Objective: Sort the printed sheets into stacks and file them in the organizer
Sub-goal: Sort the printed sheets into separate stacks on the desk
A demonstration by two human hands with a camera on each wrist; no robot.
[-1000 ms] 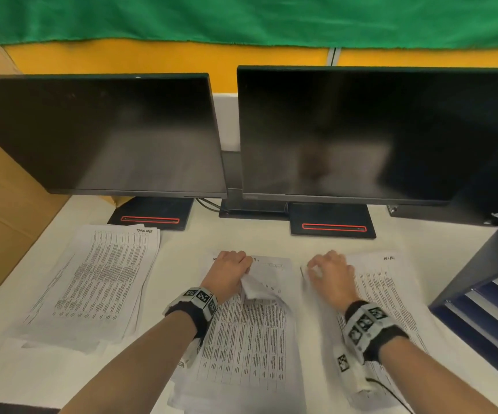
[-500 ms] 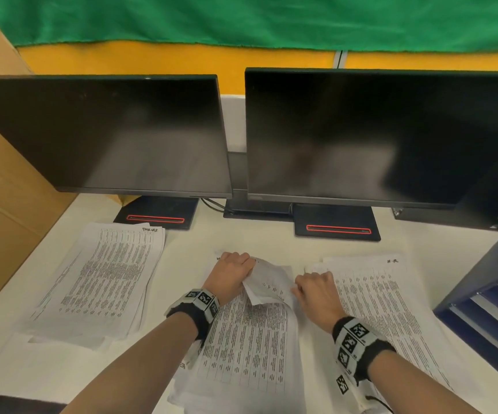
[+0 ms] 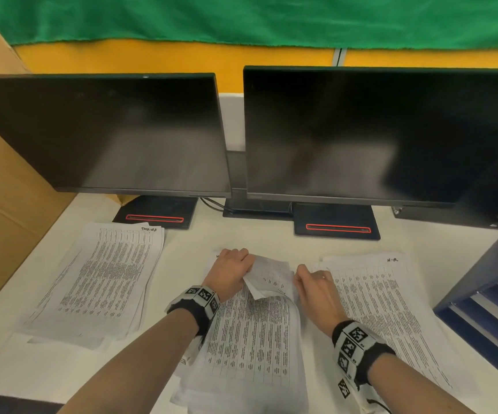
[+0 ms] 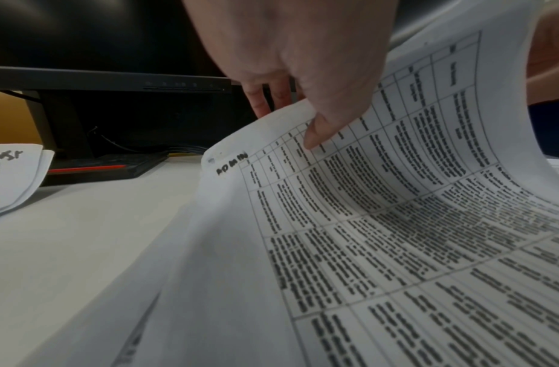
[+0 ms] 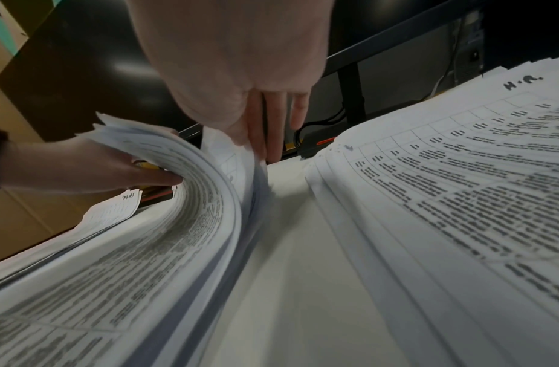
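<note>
Three stacks lie sorted, nothing filed; your left hand (image 3: 232,271) pinches the middle stack (image 3: 253,339) top edge, right hand (image 3: 316,289) straight-fingered beside it, organizer (image 3: 486,297) at 3 o'clock.

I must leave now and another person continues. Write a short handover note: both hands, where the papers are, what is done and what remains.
Left hand: grips the lifted far end of the middle stack, thumb on top.
Right hand: fingers straight against the right edge of the same stack, holding nothing.
Papers: three stacks on the desk; left stack and right stack lie flat and untouched. The organizer stands at the far right; what its shelves hold I cannot tell.
Done: sheets appear sorted into three stacks.
Left: square up the middle stack, then file all three.
</note>
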